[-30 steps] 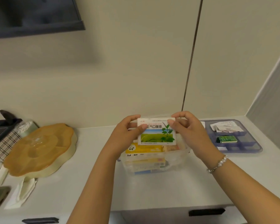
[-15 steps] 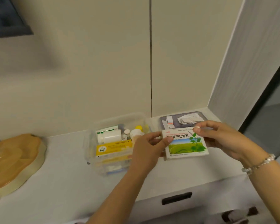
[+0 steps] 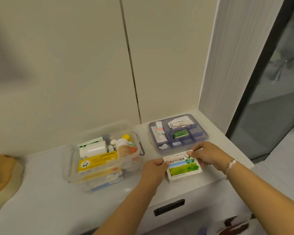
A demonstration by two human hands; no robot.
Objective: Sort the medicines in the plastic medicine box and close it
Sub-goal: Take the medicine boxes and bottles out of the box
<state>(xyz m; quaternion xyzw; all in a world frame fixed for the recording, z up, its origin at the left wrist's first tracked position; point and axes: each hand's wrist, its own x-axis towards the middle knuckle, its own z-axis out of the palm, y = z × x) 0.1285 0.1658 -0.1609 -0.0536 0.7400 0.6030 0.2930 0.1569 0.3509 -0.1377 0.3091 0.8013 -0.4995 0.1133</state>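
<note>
A clear plastic medicine box (image 3: pixel 70 160) stands open on the white counter, holding white bottles, a yellow carton (image 3: pixel 97 162) and other packs. To its right lies a purple compartment tray (image 3: pixel 204 138) with sachets and a green pack (image 3: pixel 180 133). In front of the tray, a white carton with a green landscape picture (image 3: pixel 183 167) rests at counter level. My left hand (image 3: pixel 154 170) grips its left edge and my right hand (image 3: pixel 209 154) grips its top right corner.
An orange lidded dish (image 3: pixel 2 175) sits at the far left of the counter. A drawer with a dark slot handle (image 3: pixel 169 206) is below the counter edge. A white panel and a dark glass door stand on the right.
Both hands carried the landscape carton from above the clear box rightward and down to the counter in front of the purple tray. My view swung right.
</note>
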